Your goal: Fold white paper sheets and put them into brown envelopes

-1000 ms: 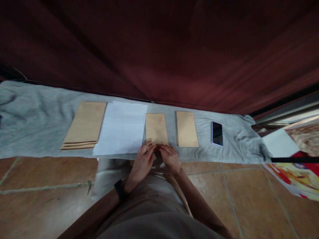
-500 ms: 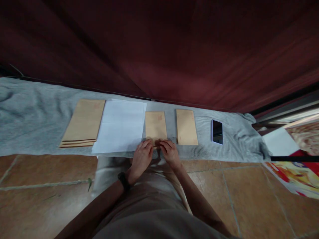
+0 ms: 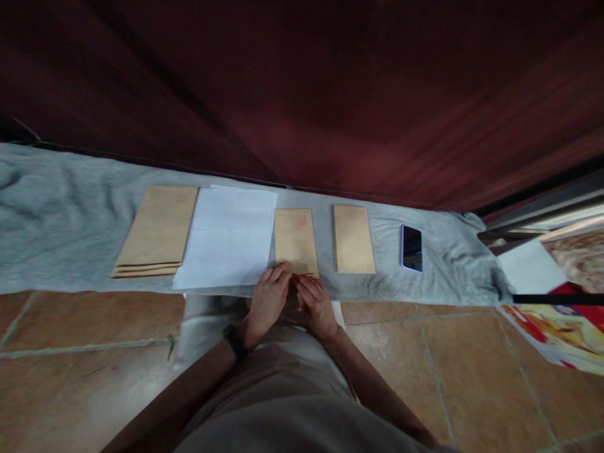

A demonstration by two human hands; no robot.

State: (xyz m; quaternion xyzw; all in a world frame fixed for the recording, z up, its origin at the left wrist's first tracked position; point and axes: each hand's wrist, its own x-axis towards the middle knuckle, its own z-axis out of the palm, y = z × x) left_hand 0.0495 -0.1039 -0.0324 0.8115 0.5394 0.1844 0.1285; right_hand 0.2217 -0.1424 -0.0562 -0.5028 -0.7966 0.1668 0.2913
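Observation:
A small brown paper envelope point(image 3: 296, 239) lies flat in front of me, its near end folded over in a narrow strip. My left hand point(image 3: 270, 296) grips the near left corner with bent fingers; a dark band circles that wrist. Close beside it, my right hand point(image 3: 315, 304) has its fingers curled together on the folded near edge. The fingertips of both hands almost meet there and partly hide the fold. To the right rests another brown envelope point(image 3: 353, 239), possibly several stacked. White paper sheets point(image 3: 226, 239) lie just left of my hands.
Larger brown envelopes point(image 3: 155, 226) are stacked at the left. A phone point(image 3: 412, 249) with a pale purple case lies at the right. Everything sits on a narrow grey cloth-covered surface point(image 3: 61, 220), with a dark red curtain point(image 3: 302, 100) behind and a tiled floor point(image 3: 391, 365) below.
My right hand has slid left along the envelope's near edge towards my left hand, uncovering the right end of the fold. My left hand has stayed almost in place.

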